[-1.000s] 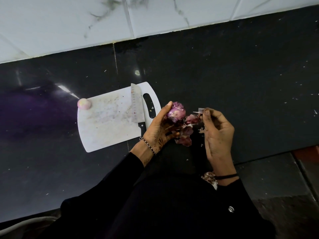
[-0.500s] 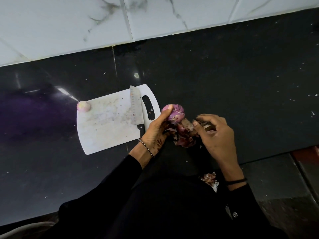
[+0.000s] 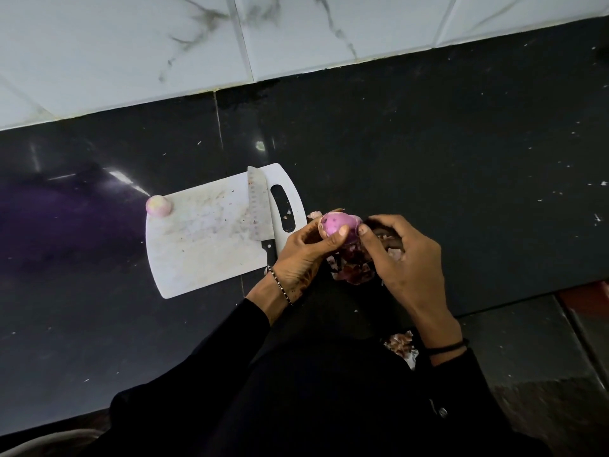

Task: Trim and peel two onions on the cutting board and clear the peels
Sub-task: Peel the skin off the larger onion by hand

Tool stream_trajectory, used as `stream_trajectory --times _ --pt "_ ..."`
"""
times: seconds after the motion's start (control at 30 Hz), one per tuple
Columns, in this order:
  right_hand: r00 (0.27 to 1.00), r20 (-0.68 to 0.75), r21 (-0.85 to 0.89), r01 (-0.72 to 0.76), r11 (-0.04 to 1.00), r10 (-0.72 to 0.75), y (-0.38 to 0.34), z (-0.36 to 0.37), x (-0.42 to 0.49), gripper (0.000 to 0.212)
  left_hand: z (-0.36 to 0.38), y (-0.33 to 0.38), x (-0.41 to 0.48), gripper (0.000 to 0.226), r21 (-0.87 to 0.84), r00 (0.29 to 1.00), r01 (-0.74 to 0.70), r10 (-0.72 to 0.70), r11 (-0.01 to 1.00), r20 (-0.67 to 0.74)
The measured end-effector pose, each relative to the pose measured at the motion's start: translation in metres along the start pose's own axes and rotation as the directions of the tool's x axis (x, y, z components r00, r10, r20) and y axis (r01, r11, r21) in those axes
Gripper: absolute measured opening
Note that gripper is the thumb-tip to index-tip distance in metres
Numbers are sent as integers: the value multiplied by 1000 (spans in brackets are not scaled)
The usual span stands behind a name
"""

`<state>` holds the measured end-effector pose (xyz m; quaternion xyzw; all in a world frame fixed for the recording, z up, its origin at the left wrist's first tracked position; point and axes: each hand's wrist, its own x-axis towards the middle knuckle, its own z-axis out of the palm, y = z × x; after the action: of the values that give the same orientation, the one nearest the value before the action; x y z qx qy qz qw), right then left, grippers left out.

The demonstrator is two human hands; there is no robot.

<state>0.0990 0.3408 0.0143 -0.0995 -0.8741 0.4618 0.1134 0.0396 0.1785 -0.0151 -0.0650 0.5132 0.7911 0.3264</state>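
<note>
My left hand [image 3: 304,255] grips a purple onion [image 3: 336,224] just right of the white cutting board [image 3: 197,255]. My right hand [image 3: 405,258] pinches at the onion's right side, with loose skin under its fingers. A pile of purple peels [image 3: 354,270] lies on the black counter below the onion, between both hands. A peeled pale onion [image 3: 159,205] rests at the board's far left corner. A knife [image 3: 258,206] lies on the board beside its handle slot, blade pointing away from me.
The black counter [image 3: 445,159] stretches right, dotted with small skin flecks. A white marble-tiled wall [image 3: 164,44] backs it. More peel scraps [image 3: 400,346] lie near my right wrist at the counter's front edge. A dark floor [image 3: 534,351] shows at lower right.
My right hand came back from pulling a peel away and now pinches the onion's side. My left hand turned the onion, showing more bare purple surface.
</note>
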Motion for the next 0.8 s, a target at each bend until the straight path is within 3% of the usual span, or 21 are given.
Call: stream_trajectory --times 0.33,0.57,0.7,0.8 --pt "997 70 -20 19 1000 -17 -8 0 2 50 3 -2 -2 88 71 1000 -24 25 997 -6" --pt "998 24 -15 50 999 -49 -10 1 2 52 3 -2 -3 65 71 1000 -20 21 997 -8" --pt "1000 -11 -26 0 1000 0 -6 3 1 42 4 0 -3 51 45 1000 -14 14 999 -12" --pt "998 -33 -24 -56 998 55 -5 7 -1 39 6 0 -4 54 28 1000 -3 4 1000 -30"
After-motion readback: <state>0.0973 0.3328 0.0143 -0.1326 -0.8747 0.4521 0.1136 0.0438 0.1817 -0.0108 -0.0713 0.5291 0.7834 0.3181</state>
